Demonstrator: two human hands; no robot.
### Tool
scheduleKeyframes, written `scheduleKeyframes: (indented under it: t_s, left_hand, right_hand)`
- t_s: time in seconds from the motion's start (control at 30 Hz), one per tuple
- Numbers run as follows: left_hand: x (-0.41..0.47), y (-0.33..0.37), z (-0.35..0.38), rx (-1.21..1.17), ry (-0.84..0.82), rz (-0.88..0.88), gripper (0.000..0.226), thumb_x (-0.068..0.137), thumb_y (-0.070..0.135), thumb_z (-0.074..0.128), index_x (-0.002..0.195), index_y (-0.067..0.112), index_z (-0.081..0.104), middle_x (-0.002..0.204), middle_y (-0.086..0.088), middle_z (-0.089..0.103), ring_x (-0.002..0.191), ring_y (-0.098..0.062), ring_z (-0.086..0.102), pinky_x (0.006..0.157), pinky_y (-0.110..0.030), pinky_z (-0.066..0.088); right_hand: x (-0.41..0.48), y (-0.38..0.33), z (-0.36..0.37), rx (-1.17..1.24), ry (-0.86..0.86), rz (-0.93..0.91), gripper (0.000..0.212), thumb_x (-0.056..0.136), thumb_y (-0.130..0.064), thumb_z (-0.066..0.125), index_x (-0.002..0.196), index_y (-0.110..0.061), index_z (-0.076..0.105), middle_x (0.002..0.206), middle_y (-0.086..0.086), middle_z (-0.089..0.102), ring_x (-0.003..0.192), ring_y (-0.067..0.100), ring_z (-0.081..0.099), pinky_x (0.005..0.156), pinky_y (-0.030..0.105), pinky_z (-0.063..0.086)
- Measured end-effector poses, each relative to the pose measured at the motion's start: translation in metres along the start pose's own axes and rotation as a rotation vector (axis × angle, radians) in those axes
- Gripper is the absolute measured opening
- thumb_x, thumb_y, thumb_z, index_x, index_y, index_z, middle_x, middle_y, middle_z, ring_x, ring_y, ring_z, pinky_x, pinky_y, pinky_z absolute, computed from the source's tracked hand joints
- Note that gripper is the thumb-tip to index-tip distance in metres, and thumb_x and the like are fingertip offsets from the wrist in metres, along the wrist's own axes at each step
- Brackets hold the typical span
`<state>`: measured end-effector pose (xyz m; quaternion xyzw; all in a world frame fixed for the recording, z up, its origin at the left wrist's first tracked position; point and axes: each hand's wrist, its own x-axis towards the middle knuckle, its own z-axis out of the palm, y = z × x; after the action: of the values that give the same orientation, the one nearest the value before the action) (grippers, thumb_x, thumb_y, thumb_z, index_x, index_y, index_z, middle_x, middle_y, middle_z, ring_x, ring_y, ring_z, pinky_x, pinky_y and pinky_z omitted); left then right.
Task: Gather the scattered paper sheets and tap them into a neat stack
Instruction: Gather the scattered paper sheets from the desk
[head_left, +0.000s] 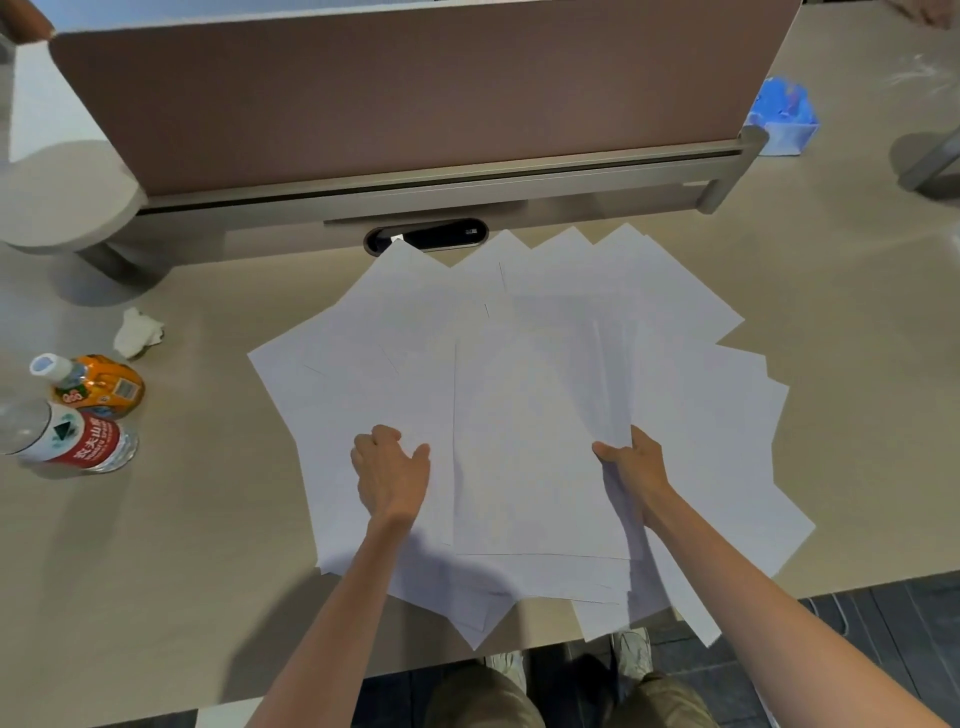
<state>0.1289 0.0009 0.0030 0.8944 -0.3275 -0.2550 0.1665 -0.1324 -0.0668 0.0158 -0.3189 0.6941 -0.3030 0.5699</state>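
Currently, gathering is only beginning. At far left, two plastic bottles (78, 410) and a crumpled white tissue (137, 332) are standing clear of the work. The left hand (390, 475) is pressing flat on the fanned white paper sheets (519, 395), its fingers (382, 436) loosely curled together. The right hand (631, 467) is pinching several sheet edges. Most sheets are lying splayed across the beige bench (156, 571), some overhanging its near edge; squaring and tapping are not yet done.

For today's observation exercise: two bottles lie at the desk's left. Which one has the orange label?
The smaller bottle, farther from the person, beside the crumpled tissue. The clear water bottle nearer the person wears a red-and-white label.
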Motion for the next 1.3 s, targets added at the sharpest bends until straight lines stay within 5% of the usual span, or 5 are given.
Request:
scheduleKeyframes:
  t_s: [0.63,0.8,1.0,1.13,1.3]
  left_hand:
    - [0.002,0.008,0.005,-0.224,-0.203,-0.058,0.045,0.081,0.027,0.07,0.12,0.011,0.054,0.116,-0.004,0.06,0.103,-0.02,0.06,0.078,-0.027,0.039]
    - [-0.001,0.014,0.013,-0.284,-0.261,-0.091,0.038,0.081,0.024,0.066,0.115,0.011,0.055,0.1,-0.004,0.067,0.071,-0.02,0.069,0.084,-0.036,0.053]
    - [0.011,0.007,0.002,-0.077,0.05,0.082,0.032,0.087,0.02,0.066,0.118,0.015,0.056,0.126,-0.006,0.049,0.116,-0.025,0.05,0.079,-0.032,0.042]
    - [0.035,-0.013,-0.01,0.057,0.047,0.01,0.063,0.081,0.031,0.074,0.136,0.016,0.046,0.151,-0.013,0.029,0.14,-0.031,0.025,0.108,-0.048,0.032]
    - [0.046,-0.026,-0.019,0.099,0.061,0.01,0.069,0.081,0.032,0.074,0.139,0.013,0.043,0.148,-0.01,0.033,0.136,-0.032,0.029,0.103,-0.047,0.035]
  right_hand:
    - [0.006,0.004,-0.026,-0.235,0.079,-0.043,0.013,0.086,0.005,0.057,0.097,-0.002,0.058,0.092,0.011,0.06,0.085,0.029,0.054,0.076,0.034,0.045]
    - [0.007,0.002,-0.033,-0.255,0.101,-0.055,0.011,0.087,0.004,0.057,0.096,-0.002,0.058,0.09,0.011,0.059,0.082,0.029,0.054,0.079,0.038,0.047]
    - [0.007,-0.002,-0.039,-0.178,0.106,-0.037,0.018,0.088,0.006,0.057,0.102,-0.004,0.057,0.092,0.008,0.059,0.087,0.029,0.052,0.076,0.032,0.044]
    - [0.002,-0.004,-0.028,-0.108,0.088,-0.026,0.02,0.089,0.008,0.056,0.105,-0.005,0.056,0.097,0.008,0.057,0.088,0.027,0.052,0.062,0.02,0.043]
    - [-0.002,-0.005,-0.002,-0.059,0.041,0.011,0.02,0.088,0.009,0.055,0.102,-0.004,0.056,0.094,0.007,0.057,0.085,0.024,0.051,0.063,0.019,0.044]
